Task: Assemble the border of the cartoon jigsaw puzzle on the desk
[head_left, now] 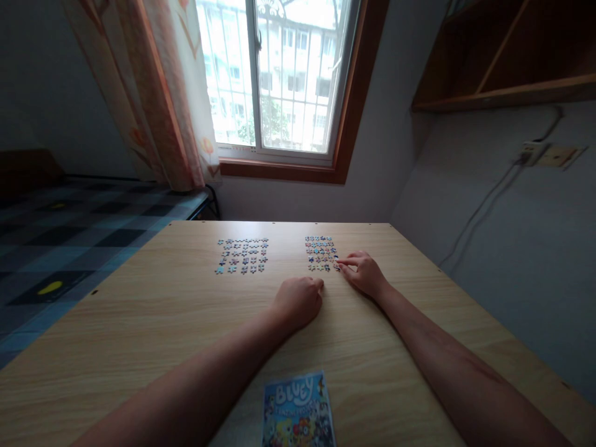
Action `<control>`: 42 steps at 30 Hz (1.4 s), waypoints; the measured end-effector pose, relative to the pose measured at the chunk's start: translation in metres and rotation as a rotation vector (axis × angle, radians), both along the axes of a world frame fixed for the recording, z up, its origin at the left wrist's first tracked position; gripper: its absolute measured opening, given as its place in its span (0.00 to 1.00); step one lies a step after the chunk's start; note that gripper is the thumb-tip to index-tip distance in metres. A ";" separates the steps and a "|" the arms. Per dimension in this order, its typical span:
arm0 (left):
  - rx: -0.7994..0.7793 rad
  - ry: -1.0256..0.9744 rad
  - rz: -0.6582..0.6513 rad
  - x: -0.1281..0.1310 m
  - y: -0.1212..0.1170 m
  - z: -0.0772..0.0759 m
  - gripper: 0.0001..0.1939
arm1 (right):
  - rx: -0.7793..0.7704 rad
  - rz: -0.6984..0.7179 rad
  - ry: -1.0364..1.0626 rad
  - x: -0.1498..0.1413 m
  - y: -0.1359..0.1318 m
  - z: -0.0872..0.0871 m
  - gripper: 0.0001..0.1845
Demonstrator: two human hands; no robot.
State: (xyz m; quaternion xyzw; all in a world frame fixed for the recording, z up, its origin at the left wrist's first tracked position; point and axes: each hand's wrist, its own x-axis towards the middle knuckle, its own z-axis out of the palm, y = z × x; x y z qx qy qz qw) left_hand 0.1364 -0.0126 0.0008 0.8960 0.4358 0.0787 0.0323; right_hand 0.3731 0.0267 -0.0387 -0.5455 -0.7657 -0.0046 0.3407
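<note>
Small jigsaw puzzle pieces lie in two groups of rows on the wooden table (195, 335). The left group (244, 253) is spaced widely, the right group (321, 251) more tightly. At the right group's near right corner, my right hand (365, 273) has its thumb and fingertips together on a puzzle piece (336, 267). My left hand (298, 301) rests on the table just in front of that group, its fingers curled in; whatever they may hold is hidden. Nearer to me lies a blue picture card (298, 410) printed "BLUEY", cut off by the lower frame edge.
Beyond the table is a window (293, 81) with bars, with a patterned curtain (162, 93) at its left. A bed with a checked cover (93, 230) stands on the left. On the right wall are a wooden shelf (512, 93) and a socket with a cable (533, 152).
</note>
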 end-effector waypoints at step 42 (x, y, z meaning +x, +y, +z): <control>-0.008 -0.009 0.006 0.000 0.000 0.001 0.14 | 0.051 0.002 -0.188 -0.016 -0.006 0.002 0.11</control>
